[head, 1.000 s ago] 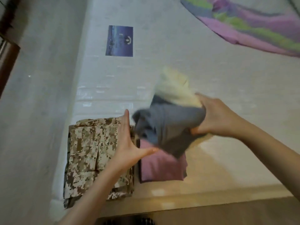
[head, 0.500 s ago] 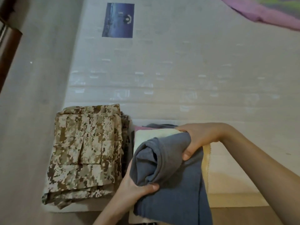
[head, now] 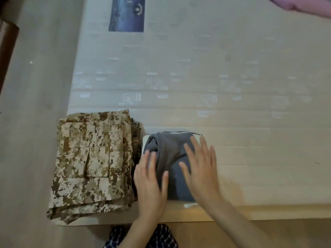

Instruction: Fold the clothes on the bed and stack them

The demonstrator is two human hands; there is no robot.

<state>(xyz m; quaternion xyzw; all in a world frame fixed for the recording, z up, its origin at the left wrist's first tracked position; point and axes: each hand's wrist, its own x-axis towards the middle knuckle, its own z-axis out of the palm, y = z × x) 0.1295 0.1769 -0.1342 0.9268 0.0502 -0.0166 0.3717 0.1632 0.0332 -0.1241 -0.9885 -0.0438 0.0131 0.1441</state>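
I am flattening the grey top (head: 172,151) onto the small pile at the near edge of the bed (head: 215,77), so the step in hand, as I judge it, is settling a folded piece on its pile. My left hand (head: 150,178) is lying palm down on the near left part of the top, fingers straight and a little spread, gripping nothing. My right hand (head: 200,169) is lying flat on the right half in the same way, fingers stretching toward the far edge, and it too is holding nothing. The top is sitting on a pale piece (head: 197,136), whose rim is showing at the far right corner and along the near side. What is lying lower in the pile I cannot tell. Just to the left, the camo stack (head: 93,161) is lying folded, pocket up.

The top is looking lumpy: a thick roll is running along its left and far sides, so it is not lying square. I am thinking the next move calls for smoothing that roll outward with flat palms, or tucking it under, without shoving the pile toward the bed's near edge, which is close. After that I am expecting to reach for the pink cloth (head: 304,4) at the far right, well apart from the piles, though only a corner of it is showing.
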